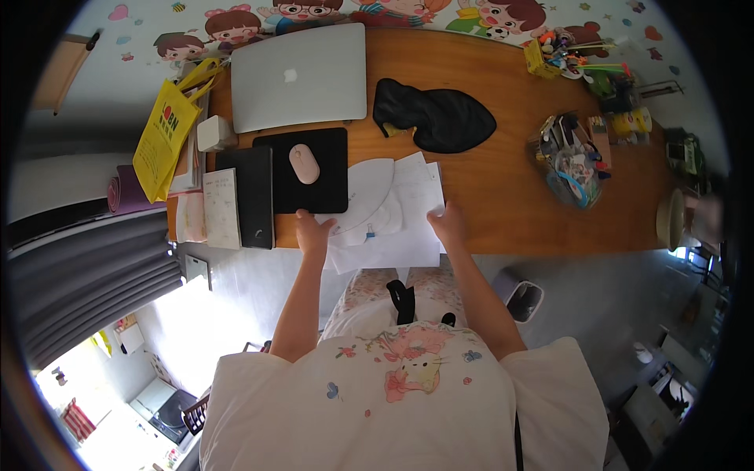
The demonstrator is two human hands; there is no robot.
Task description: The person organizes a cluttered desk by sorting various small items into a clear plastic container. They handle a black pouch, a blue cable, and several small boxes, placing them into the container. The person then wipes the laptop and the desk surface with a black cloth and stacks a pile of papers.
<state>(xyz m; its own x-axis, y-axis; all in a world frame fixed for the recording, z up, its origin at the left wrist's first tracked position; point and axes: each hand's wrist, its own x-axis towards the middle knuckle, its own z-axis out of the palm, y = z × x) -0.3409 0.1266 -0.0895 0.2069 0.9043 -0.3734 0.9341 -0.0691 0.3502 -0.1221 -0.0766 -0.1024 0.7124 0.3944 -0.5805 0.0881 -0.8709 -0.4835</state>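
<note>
A loose stack of white paper sheets [412, 241] lies at the near edge of the wooden desk and juts over it. On top are curved paper cut-outs [371, 182] with pencil-like marks, and a small blue binder clip [370, 231] grips some of them. My left hand [314, 231] holds the stack's left side, just below a black mouse pad [265, 141]. The right side of the same papers is held by my right hand [447, 222], its thumb on top. The fingers under the sheets are hidden on both sides.
A pink mouse [304, 164] sits on the pad, left of the papers. Behind are a closed silver laptop [300, 82] and a folded black cloth item [453, 120]. Notebooks [221, 209] and a yellow bag [166, 135] lie left; a container of stationery [568, 159] stands right.
</note>
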